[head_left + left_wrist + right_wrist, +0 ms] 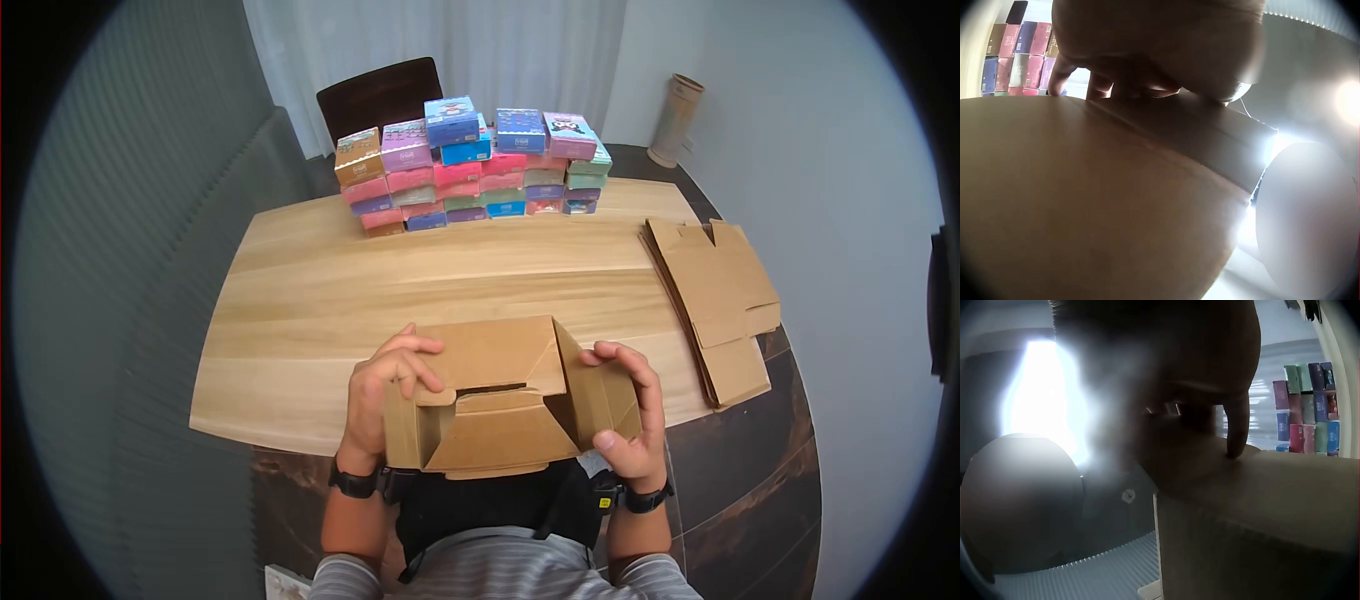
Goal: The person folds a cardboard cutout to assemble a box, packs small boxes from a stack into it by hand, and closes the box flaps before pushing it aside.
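A partly folded brown cardboard box (490, 437) is held up close to the person's body, above the table's near edge. Its top has a narrow slot between two panels, and side flaps stand at left and right. The left hand (382, 385) grips the box's left side, fingers bent over the top edge near a small rounded tab. On the opposite side, the right hand (648, 425) holds the right side flap between fingers and thumb. Both wrist views show a hand close against cardboard: the left hand (1160, 50) over a broad panel, the right hand (1172, 362) at an edge.
Flat cardboard boxes (715, 300) lie stacked at the table's right edge. Several colourful small boxes (470, 180) are piled in rows at the far side of the wooden table (420, 270). Behind stand a dark chair (380, 95) and a tall cylindrical vase (677, 120).
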The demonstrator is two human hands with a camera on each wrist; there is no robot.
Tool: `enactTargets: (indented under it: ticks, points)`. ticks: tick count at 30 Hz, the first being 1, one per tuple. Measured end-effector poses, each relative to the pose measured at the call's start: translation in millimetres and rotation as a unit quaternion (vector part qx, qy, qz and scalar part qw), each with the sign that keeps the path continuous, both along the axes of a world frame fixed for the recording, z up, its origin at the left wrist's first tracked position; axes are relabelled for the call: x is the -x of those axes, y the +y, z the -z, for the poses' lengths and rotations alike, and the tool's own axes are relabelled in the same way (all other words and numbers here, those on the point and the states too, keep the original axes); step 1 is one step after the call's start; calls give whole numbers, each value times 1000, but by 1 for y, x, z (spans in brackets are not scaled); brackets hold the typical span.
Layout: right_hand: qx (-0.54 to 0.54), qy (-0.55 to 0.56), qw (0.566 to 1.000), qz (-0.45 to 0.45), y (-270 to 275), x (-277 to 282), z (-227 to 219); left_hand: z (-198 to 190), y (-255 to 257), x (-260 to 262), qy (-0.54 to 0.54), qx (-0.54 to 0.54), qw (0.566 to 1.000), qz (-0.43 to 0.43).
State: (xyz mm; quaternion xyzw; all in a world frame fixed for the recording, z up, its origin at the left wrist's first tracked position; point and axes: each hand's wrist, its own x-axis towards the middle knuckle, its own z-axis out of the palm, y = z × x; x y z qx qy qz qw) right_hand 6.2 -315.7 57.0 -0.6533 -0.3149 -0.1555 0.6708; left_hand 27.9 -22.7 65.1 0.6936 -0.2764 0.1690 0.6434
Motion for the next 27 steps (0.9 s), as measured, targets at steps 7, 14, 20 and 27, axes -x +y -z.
enactTargets:
  ticks: [7, 14, 20, 27]
  points:
    - [110, -50, 993, 8, 2, -1, -22, -27, -14, 3, 31, -224, 973, -50]
    - [337, -55, 940, 18, 13, 11, -67, -22, -9, 2, -5, -185, 983, 16]
    - [332, -4, 943, 3, 15, 16, -73, -33, 5, 7, -10, -273, 960, 62]
    - [259, -96, 956, -97, -1, 14, -61, -28, 11, 8, 40, -240, 967, 80]
